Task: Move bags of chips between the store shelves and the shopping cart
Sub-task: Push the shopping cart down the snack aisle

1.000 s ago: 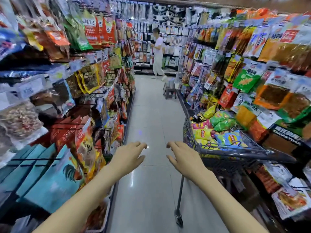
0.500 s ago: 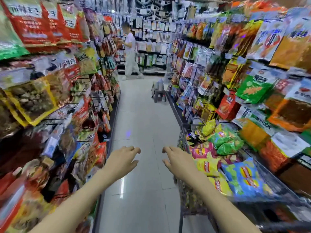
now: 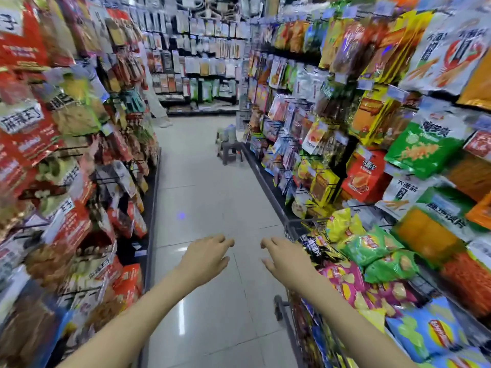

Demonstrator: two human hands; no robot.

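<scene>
Chip bags just beside right hand

Illumination is bright and even, of overhead origin. The glossy floor carries a long white reflected streak near the bottom centre and a small blue flare spot further up the aisle. Shadows are soft and weak; the darkest areas lie under the lower left shelves. Motion blur is heavy on packaging along both edges, worst at left and lower right; print there is smeared. The centre and both hands, left and right, are moderately sharp. Wide-angle distortion bows the right shelves outward. The far wall is soft.
</scene>
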